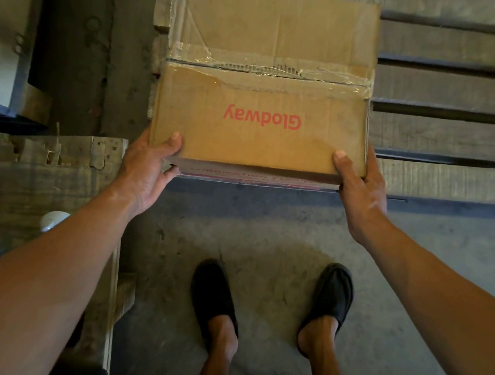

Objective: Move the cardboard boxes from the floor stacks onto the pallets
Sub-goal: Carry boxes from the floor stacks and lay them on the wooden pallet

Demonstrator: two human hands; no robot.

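1. A brown cardboard box (265,100) lies over the left end of a wooden pallet (446,135), with its near edge at the pallet's front board. Crinkled clear tape (267,67) seals the top seam, and the near flap carries the red word "Glodway" (262,119), upside down to the head camera.
2. Whether the box sits fully on the slats or is partly borne by the hands cannot be told from this view.
3. The left hand (148,170) grips the box's near left corner. Its thumb (173,141) presses on the top face, and a finger curls under the bottom edge.
4. The right hand (361,190) grips the near right corner, its thumb (341,162) flat on top and the palm against the side. Its other fingers are mostly out of sight.
5. Both bare forearms reach forward from the lower corners of the frame.
6. The pallet's grey, weathered slats run off to the right with dark gaps between them.
7. The person stands on a concrete floor (266,233) near the pallet's edge in black slip-on shoes (333,291), toes pointing toward it.
8. At left stands a second rough wooden platform (65,155) with a splintered edge. A white rounded object (52,221) lies on it, partly hidden by the left forearm.
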